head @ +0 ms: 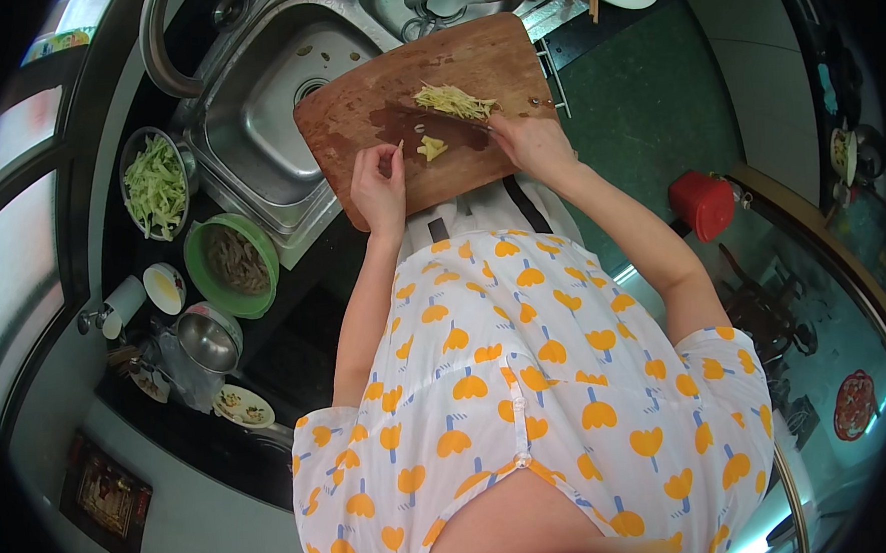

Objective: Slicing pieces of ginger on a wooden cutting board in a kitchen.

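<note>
A wooden cutting board (359, 116) lies partly over the sink, with wet dark patches on its surface. My right hand (535, 145) grips a kitchen knife (446, 115), its blade seen nearly edge-on and pointing left across the board. Just beyond the blade is a heap of thin pale-yellow shreds (452, 100), which look like ginger. Between my hands sits a small pile of pale-yellow pieces (432, 148), with a small whitish slice (419, 129) above it. Over the board's near left part, my left hand (378, 190) pinches a thin pale piece (401, 145) between thumb and fingertips.
The steel sink (255, 128) has scraps near its drain, under a curved faucet (157, 51). To the left stand a bowl of shredded green vegetable (156, 188), a green basin of greyish-brown food (236, 265) and a metal bowl (207, 340). A red bin (702, 203) is at right.
</note>
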`<act>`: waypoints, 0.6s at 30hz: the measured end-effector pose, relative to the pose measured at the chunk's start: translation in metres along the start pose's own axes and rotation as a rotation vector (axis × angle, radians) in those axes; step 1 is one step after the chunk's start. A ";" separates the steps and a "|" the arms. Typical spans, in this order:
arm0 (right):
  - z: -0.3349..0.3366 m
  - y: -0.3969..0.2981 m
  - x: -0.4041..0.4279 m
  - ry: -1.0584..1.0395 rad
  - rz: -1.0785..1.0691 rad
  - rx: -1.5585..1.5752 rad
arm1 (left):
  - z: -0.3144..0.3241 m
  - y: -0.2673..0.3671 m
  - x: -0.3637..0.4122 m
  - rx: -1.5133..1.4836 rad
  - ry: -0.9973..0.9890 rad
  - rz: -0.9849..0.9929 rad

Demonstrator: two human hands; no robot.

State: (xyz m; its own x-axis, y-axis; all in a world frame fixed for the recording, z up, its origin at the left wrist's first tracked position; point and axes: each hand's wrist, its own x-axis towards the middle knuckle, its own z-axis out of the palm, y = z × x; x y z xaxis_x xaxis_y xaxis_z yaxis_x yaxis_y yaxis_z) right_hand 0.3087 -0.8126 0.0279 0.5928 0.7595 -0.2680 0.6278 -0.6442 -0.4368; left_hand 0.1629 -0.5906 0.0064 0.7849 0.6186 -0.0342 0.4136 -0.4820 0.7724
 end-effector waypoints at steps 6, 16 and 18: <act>-0.024 0.010 -0.001 0.133 0.070 0.103 | 0.006 0.005 0.005 0.246 -0.098 0.308; -0.039 0.019 -0.013 0.208 0.134 0.119 | 0.030 -0.005 0.026 0.293 -0.160 0.226; -0.040 0.019 -0.014 0.229 0.124 0.124 | 0.040 -0.002 0.038 0.292 -0.157 0.255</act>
State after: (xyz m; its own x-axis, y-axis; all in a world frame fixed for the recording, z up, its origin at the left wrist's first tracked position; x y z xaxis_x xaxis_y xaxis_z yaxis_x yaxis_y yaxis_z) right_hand 0.3327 -0.8391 0.0572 0.7684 0.6263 -0.1313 0.4853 -0.7041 -0.5183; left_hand 0.2106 -0.5911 -0.0214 0.9305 0.3657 0.0212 0.2928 -0.7773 0.5568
